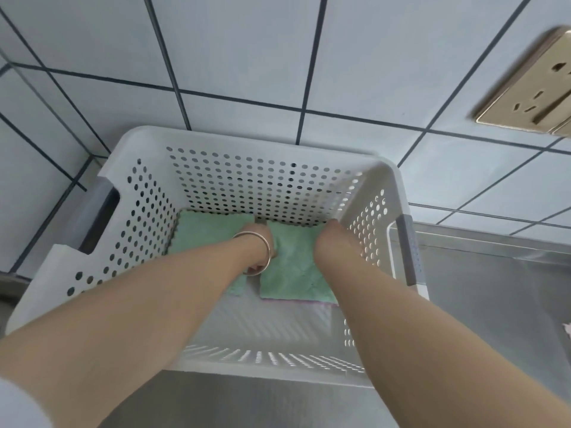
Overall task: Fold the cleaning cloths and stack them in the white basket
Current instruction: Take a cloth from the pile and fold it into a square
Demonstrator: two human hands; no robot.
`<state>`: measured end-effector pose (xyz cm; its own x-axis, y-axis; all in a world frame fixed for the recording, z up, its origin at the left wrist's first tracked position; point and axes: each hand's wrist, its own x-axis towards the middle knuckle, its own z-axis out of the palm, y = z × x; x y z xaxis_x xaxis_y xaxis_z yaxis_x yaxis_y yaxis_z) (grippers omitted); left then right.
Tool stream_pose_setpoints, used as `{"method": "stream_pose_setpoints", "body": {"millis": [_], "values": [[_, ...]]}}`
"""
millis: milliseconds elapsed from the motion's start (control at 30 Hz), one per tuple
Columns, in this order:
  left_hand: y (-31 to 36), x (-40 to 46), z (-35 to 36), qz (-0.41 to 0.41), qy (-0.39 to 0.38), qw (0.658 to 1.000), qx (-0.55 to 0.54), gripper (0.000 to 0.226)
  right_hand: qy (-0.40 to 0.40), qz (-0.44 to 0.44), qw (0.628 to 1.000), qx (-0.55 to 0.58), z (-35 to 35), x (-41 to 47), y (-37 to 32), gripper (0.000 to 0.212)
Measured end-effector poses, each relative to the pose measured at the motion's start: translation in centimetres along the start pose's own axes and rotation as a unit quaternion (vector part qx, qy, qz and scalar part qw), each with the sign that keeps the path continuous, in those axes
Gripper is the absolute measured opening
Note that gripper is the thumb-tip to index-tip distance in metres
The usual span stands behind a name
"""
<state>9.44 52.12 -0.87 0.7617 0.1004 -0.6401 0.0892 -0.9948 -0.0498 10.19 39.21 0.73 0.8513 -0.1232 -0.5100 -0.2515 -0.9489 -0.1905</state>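
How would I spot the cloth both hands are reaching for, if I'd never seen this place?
Find the white basket with dotted holes, standing against the tiled wall. Two green cloths lie on its floor, at the far end. The right-hand green cloth is the one you want: unlike the left green cloth, it shows a pink edge along its near side.

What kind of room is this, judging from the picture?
Probably a kitchen or a utility room: a tiled wall with a wall socket, and a white basket standing on a stainless steel counter.

Perforated plastic basket (247, 140), fuzzy cloths (290, 273), brushed-metal counter (494, 288).
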Motion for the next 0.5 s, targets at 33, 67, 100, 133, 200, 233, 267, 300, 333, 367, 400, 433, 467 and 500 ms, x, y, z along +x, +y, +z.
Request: {"method": "stream_pose_setpoints", "body": {"millis": [33,67,100,133,200,233,267,300,333,367,400,433,467,500], "values": [[-0.1,0.2,0.2,-0.005,0.001,1.000,-0.007,0.038,0.004,-0.006,1.000,0.015,0.1,0.2,0.0,0.030],[-0.2,0.6,0.5,-0.006,0.011,1.000,-0.020,0.041,0.009,-0.006,1.000,0.028,0.2,0.2,0.0,0.028],[-0.2,0.8,0.6,-0.011,0.019,0.999,-0.034,0.044,0.013,0.000,0.999,0.029,0.3,0.3,-0.1,0.028],[-0.3,0.8,0.6,-0.010,0.027,0.999,-0.045,0.047,0.012,0.014,1.000,0.012,0.2,0.5,-0.3,0.030],[-0.4,0.8,0.4,-0.003,0.042,0.998,-0.038,0.047,-0.004,0.046,0.998,-0.047,0.0,1.0,-1.0,0.039],[-0.4,0.7,0.3,0.005,0.058,0.998,-0.021,0.043,-0.018,0.038,0.996,-0.081,-0.3,0.9,-1.3,0.040],[-0.4,0.6,0.3,0.016,0.079,0.997,0.001,0.038,-0.037,0.018,0.992,-0.119,-0.5,0.8,-1.7,0.037],[-0.3,0.4,0.3,0.031,0.111,0.993,0.020,0.032,-0.053,-0.009,0.985,-0.165,-0.5,0.8,-2.1,0.032],[-0.3,0.5,0.4,0.052,0.143,0.988,0.032,0.029,-0.064,-0.034,0.975,-0.212,-0.6,0.6,-2.3,0.029],[-0.1,0.6,0.5,0.078,0.167,0.982,0.040,0.029,-0.067,-0.053,0.966,-0.244,-0.6,0.5,-2.4,0.028],[0.0,0.7,0.8,0.106,0.177,0.977,0.048,0.030,-0.061,-0.068,0.960,-0.264,-0.4,0.5,-2.4,0.027],[0.1,0.8,1.1,0.127,0.172,0.976,0.050,0.032,-0.047,-0.081,0.957,-0.274,-0.2,0.5,-2.5,0.026],[0.2,0.9,1.3,0.139,0.164,0.976,0.042,0.033,-0.030,-0.097,0.956,-0.275,0.0,0.5,-2.7,0.025],[0.3,1.0,1.4,0.142,0.151,0.978,0.033,0.036,-0.019,-0.111,0.958,-0.265,0.4,0.5,-2.9,0.025]]}}
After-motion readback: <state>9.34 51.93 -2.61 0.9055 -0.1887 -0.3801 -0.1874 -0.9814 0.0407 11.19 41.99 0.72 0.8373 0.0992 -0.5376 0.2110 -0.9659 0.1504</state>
